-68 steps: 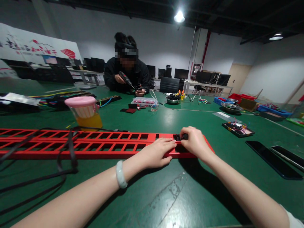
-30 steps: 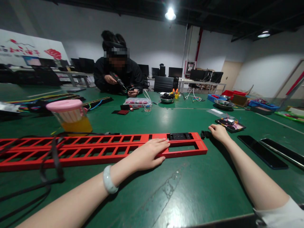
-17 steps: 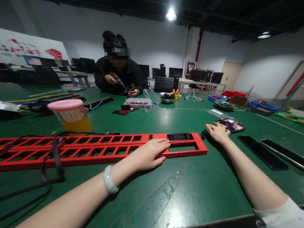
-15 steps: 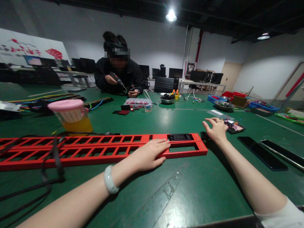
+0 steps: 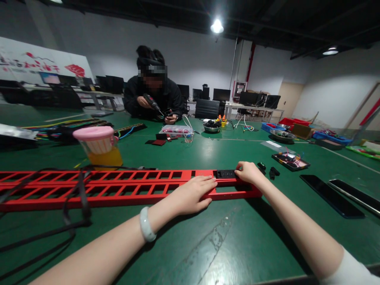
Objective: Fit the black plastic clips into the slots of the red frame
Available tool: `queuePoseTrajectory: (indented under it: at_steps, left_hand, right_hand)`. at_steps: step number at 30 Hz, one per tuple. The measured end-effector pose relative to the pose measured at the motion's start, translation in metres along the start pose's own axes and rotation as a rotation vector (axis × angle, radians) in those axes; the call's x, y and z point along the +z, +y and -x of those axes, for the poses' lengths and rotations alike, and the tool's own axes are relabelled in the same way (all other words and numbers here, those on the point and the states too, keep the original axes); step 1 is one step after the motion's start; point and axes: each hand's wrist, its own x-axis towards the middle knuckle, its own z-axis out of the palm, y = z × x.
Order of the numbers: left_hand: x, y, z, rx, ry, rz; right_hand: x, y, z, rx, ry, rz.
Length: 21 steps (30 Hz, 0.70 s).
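Left hand (image 5: 196, 194) flat on the red frame (image 5: 124, 200); my right hand (image 5: 248, 172) curls at the black block (image 5: 226, 174), grip hidden, so I can't tell. That block's in the frame's far side; loose black parts (image 5: 273, 173) remain outside.

Has left arm (image 5: 101, 247) slanting in from near left, pointing right and far. Rests left hand (image 5: 193, 195) palm down, with fingers (image 5: 207, 183) laid nearly together toward right and thumb (image 5: 204, 205) apart on near side. Has right arm (image 5: 293, 215) slanting in from near right, pointing left and far. Holds right hand (image 5: 248, 173) curled, with fingers bent, tips close together; too small to tell exact grip. Has both hands close but apart, with right slightly farther.
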Motion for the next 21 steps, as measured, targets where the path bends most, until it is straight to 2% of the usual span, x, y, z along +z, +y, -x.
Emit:
queuePoseTrajectory:
  at_steps: [10,14,17,21]
  left_hand:
    - [0.001,0.000,-0.001,-0.001,0.016,0.016]
    - [-0.001,0.002,-0.001,-0.008,0.007,0.010]
    - [-0.003,0.004,-0.001,-0.023,-0.005,0.006]
    - [-0.002,0.003,-0.001,-0.025,-0.010,-0.002]
  right_hand:
    - [-0.003,0.000,0.005,0.024,0.070,-0.111]
    - [-0.006,0.005,0.001,0.033,0.066,-0.230]
    - [-0.017,0.018,-0.002,0.064,0.111,-0.315]
    - [-0.044,0.049,0.008,0.154,0.276,-0.159]
